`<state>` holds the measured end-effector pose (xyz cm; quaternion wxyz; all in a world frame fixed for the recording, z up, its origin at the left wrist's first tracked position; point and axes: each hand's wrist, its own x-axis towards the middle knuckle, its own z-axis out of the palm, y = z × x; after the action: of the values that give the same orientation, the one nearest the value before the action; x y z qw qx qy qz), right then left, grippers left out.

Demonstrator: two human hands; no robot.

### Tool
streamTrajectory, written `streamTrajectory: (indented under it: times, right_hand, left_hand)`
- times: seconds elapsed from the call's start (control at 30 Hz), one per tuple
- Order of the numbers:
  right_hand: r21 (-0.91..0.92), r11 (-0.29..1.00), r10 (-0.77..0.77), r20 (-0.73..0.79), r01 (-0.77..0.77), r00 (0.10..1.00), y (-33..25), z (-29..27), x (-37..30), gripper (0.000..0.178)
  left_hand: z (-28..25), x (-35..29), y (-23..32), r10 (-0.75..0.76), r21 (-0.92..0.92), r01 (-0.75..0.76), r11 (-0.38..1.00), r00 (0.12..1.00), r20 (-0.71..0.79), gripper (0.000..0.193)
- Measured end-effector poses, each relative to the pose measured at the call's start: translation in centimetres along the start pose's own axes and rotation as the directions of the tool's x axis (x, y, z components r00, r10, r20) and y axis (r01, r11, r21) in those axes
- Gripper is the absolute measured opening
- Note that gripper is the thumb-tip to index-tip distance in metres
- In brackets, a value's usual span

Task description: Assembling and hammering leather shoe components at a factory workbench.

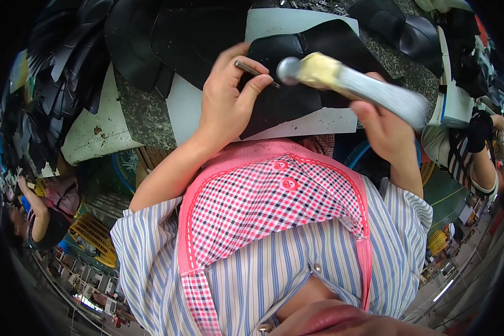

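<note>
My left hand (224, 101) is closed round a slim metal punch (246, 68), which slants down toward a black leather-like piece (336, 47). Its tip is by the piece, but I cannot tell whether they touch. In my right hand (389, 134) is a hammer (369, 89), smeared by motion, with a rounded metal face and yellow wrapping near its head. The hammer's face hangs just right of the punch. Beneath the black piece lies a white board (333, 120), partly covered.
Stacks of black cut pieces (73, 50) fill the left, and more dark pieces (420, 42) lie at the far right of the speckled worktop (145, 112). Other people (39, 215) sit at both sides. A yellow basket (92, 235) stands low at the left.
</note>
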<state>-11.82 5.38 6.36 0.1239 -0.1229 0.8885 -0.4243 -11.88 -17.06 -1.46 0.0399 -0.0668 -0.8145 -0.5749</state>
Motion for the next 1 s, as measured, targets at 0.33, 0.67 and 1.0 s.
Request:
streamTrajectory:
  times: [0.33, 0.67, 1.0]
  right_hand:
    - [-0.247, 0.969, 0.044, 0.087, -0.021, 0.995, 1.1, 2.1, 0.2, 0.021]
    - [0.174, 0.891, -0.347, -0.336, 0.419, 0.876, -2.8, -1.4, 1.6, 0.029]
    - [0.031, 0.932, -0.328, -0.357, 0.362, 0.875, -4.7, -3.4, 2.6, 0.017]
  left_hand:
    - [-1.0, 3.4, -0.5, -0.027, 0.047, 0.022, 0.999, 0.995, 0.094, 0.006]
    - [-0.5, 4.0, -0.6, 0.344, 0.259, -0.384, 0.886, 0.920, 0.188, 0.008]
    - [-1.8, 5.0, -0.2, -0.079, -0.064, 0.100, 0.993, 0.960, 0.268, 0.007]
